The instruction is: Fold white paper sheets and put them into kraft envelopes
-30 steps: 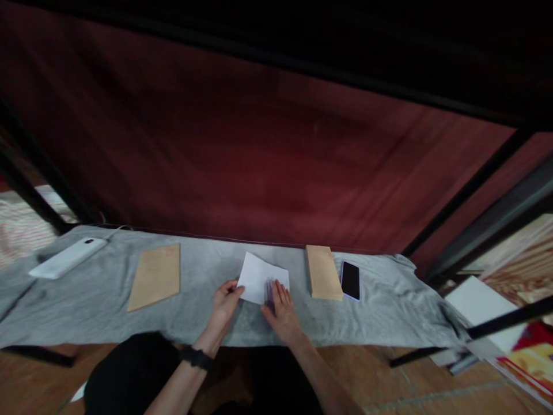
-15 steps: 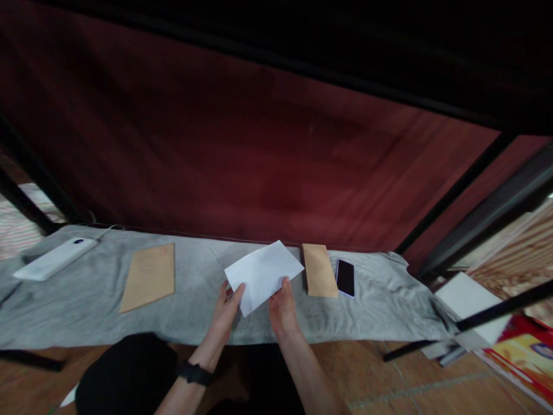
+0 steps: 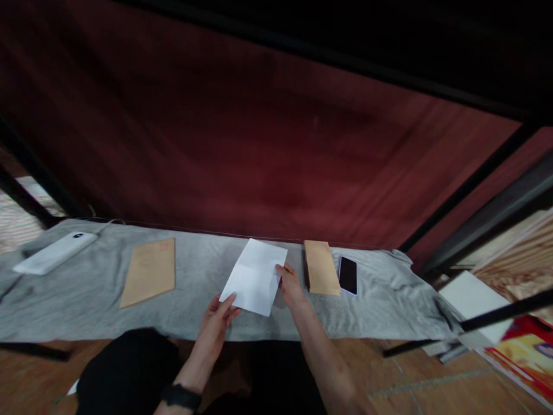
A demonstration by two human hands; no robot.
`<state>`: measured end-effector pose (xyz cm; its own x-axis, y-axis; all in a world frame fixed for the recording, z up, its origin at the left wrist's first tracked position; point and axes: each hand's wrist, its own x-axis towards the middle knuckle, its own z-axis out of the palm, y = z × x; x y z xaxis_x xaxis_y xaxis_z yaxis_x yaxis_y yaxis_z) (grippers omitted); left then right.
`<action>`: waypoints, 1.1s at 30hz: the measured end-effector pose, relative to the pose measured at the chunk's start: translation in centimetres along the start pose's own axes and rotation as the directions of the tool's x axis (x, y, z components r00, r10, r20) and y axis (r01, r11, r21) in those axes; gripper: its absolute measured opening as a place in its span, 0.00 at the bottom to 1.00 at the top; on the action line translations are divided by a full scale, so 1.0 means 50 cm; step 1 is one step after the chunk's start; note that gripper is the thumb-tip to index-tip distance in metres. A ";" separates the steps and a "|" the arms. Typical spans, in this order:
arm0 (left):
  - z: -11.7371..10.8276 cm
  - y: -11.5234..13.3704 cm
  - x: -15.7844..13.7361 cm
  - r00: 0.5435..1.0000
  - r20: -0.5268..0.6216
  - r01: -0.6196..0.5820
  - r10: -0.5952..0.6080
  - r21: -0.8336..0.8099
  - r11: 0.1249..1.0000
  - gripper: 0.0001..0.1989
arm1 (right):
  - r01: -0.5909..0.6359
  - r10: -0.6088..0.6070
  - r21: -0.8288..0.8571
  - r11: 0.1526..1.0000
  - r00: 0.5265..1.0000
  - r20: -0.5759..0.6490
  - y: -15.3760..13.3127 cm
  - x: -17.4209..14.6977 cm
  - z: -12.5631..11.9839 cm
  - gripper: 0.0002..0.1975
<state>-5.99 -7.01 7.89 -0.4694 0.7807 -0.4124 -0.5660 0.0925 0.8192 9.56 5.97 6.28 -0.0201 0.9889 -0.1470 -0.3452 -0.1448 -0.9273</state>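
A white sheet of paper, with a faint crease across it, is held tilted above the grey cloth. My left hand pinches its lower left corner, thumb on top and fingers underneath. At the paper's right edge, my right hand grips it between thumb and fingers. To the right lies a stack of brown envelopes, close to my right hand. A single flat brown envelope rests on the cloth at the left.
The grey cloth covers a long narrow surface. A phone lies right of the stack; a white elongated device with a cable sits far left. A dark red panel rises behind. White boxes stand at the right.
The paper has turned from lying wide to standing more upright, and shifted slightly left. My right hand has moved up along its right edge; my left hand has moved a little down and left.
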 end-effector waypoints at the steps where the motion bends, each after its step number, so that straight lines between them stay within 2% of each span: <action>1: -0.006 0.002 0.004 1.000 -0.007 -0.001 0.001 0.060 0.998 0.11 | 0.001 -0.001 -0.041 0.999 1.000 0.002 0.004 0.011 -0.001 0.16; 4: -0.014 -0.003 0.016 0.998 -0.036 0.056 -0.049 0.225 0.973 0.12 | 0.020 -0.022 -0.152 0.988 1.000 -0.009 0.021 0.026 -0.003 0.17; 6: -0.009 -0.015 0.015 0.994 -0.059 0.106 -0.095 0.244 0.964 0.11 | 0.057 -0.066 -0.220 0.974 0.997 -0.034 0.037 0.017 -0.005 0.21; 8: 0.000 -0.035 0.006 0.991 -0.061 0.131 -0.120 0.231 0.964 0.10 | 0.149 -0.166 -0.364 0.919 0.986 -0.015 0.056 -0.007 -0.009 0.26; 9: 0.005 -0.045 -0.001 0.990 -0.056 0.137 -0.128 0.220 0.966 0.10 | 0.245 -0.253 -0.511 0.824 0.966 0.055 0.067 -0.023 -0.011 0.27; 10: 0.008 -0.055 -0.009 0.990 -0.044 0.141 -0.135 0.205 0.969 0.10 | 0.337 -0.305 -0.653 0.679 0.938 0.167 0.077 -0.039 -0.015 0.27; 12: 0.011 -0.072 -0.022 0.988 -0.022 0.157 -0.156 0.166 0.973 0.10 | 0.466 -0.307 -0.810 0.356 0.877 0.369 0.095 -0.069 -0.024 0.27; 13: 0.011 -0.076 -0.027 0.986 -0.014 0.167 -0.167 0.150 0.975 0.11 | 0.492 -0.286 -0.839 0.232 0.859 0.424 0.102 -0.081 -0.030 0.27; 14: 0.008 -0.078 -0.030 0.984 -0.009 0.175 -0.175 0.139 0.975 0.11 | 0.509 -0.258 -0.849 0.139 0.847 0.465 0.107 -0.090 -0.037 0.27; 16: 0.000 -0.076 -0.030 0.984 -0.018 0.178 -0.177 0.142 0.974 0.12 | 0.531 -0.204 -0.846 0.045 0.834 0.513 0.113 -0.101 -0.052 0.26; 19: -0.014 -0.066 -0.026 0.983 -0.021 0.182 -0.181 0.159 0.970 0.13 | 0.548 -0.161 -0.836 0.027 0.828 0.537 0.111 -0.107 -0.072 0.25; 23: -0.031 -0.060 -0.022 0.980 0.045 0.181 -0.193 0.201 0.963 0.17 | 0.535 -0.175 -0.842 0.062 0.837 0.519 0.097 -0.105 -0.074 0.24; 25: -0.045 -0.060 -0.019 0.978 0.070 0.173 -0.197 0.262 0.949 0.20 | 0.532 -0.194 -0.844 0.072 0.837 0.511 0.088 -0.097 -0.063 0.25; 27: -0.064 -0.056 -0.014 0.986 0.043 0.133 -0.162 0.388 0.912 0.21 | 0.549 -0.208 -0.833 0.070 0.825 0.526 0.085 -0.085 -0.049 0.26; 28: -0.074 -0.052 -0.010 0.996 0.012 0.074 -0.091 0.470 0.880 0.21 | 0.560 -0.211 -0.825 0.069 0.817 0.537 0.087 -0.079 -0.043 0.26; 30: -0.086 -0.043 -0.001 0.985 -0.023 -0.118 0.171 0.636 0.762 0.19 | 0.568 -0.213 -0.820 0.067 0.811 0.544 0.096 -0.070 -0.035 0.27; 32: -0.073 -0.037 0.010 0.903 0.075 -0.337 0.422 0.734 0.589 0.15 | 0.548 -0.221 -0.834 0.067 0.823 0.523 0.109 -0.065 -0.033 0.27; 33: -0.056 -0.039 0.017 0.860 0.170 -0.432 0.481 0.745 0.509 0.14 | 0.539 -0.223 -0.840 0.065 0.828 0.514 0.115 -0.065 -0.033 0.27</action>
<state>-7.16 -8.26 4.85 -0.5604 0.8213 0.1068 0.4192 0.1701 0.8918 9.18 1.88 0.83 -0.4219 0.8678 0.2625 0.7548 0.4966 -0.4286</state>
